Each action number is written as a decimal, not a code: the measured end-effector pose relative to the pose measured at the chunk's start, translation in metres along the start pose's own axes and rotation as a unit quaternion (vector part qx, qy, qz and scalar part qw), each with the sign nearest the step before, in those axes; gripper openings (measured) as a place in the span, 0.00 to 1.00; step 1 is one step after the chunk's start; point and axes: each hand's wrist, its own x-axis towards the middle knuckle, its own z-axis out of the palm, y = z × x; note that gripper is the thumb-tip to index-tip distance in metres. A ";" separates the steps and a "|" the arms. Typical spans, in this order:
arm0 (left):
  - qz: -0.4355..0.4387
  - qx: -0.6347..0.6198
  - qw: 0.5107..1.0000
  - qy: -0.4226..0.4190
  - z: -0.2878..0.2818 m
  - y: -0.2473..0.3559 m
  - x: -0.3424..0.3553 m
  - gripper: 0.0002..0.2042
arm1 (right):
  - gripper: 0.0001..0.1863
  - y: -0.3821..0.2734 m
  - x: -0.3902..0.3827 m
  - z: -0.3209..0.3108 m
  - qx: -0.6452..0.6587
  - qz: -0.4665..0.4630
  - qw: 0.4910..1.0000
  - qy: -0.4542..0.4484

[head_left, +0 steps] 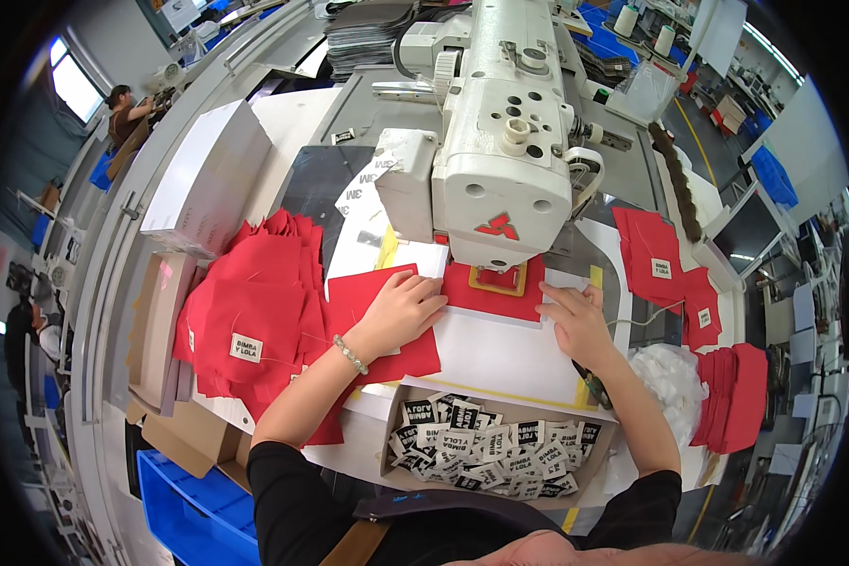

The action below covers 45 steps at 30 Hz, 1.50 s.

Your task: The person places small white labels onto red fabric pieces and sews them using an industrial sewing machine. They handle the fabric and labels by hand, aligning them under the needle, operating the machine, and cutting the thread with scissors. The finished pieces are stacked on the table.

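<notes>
- The label box (600,455) lay nearest you.
- Your left hand (401,309), loosely open, gripped nothing at the red panel's (486,303) left edge.
- Your right hand (580,326), fingers spread, gripped nothing at its right edge.
- The panel lay beneath the machine (502,193).

The left fingers (431,287) and right fingers (560,296) flank a red fabric piece (464,299) under a white industrial sewing machine (500,179); square labels (491,451) fill a cardboard box (601,451).

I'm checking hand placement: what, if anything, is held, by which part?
The red fabric under the sewing machine has the left hand at its left edge and the right hand at its right; whether either grips it cannot be told.
</notes>
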 end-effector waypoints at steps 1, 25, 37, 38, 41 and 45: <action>0.001 0.005 1.000 0.002 0.001 0.000 -0.001 0.08 | 0.17 -0.001 -0.002 0.000 -0.010 -0.009 1.000 0.003; 0.011 0.029 0.999 0.026 0.003 0.004 -0.003 0.10 | 0.15 0.005 -0.007 0.012 -0.060 -0.003 0.998 0.010; 0.010 0.035 0.999 0.040 0.003 0.006 -0.004 0.11 | 0.18 0.003 -0.011 0.015 -0.071 -0.007 0.997 0.019; 0.010 0.035 0.999 0.038 0.003 0.005 -0.004 0.11 | 0.18 0.003 -0.011 0.015 -0.069 -0.007 0.997 0.018; 0.004 0.031 0.999 0.028 0.003 0.006 -0.005 0.11 | 0.16 0.002 -0.011 0.013 -0.083 -0.016 0.996 0.009; -0.009 0.011 1.000 0.002 -0.002 0.007 0.000 0.12 | 0.16 0.000 -0.006 -0.007 -0.040 -0.008 0.998 -0.041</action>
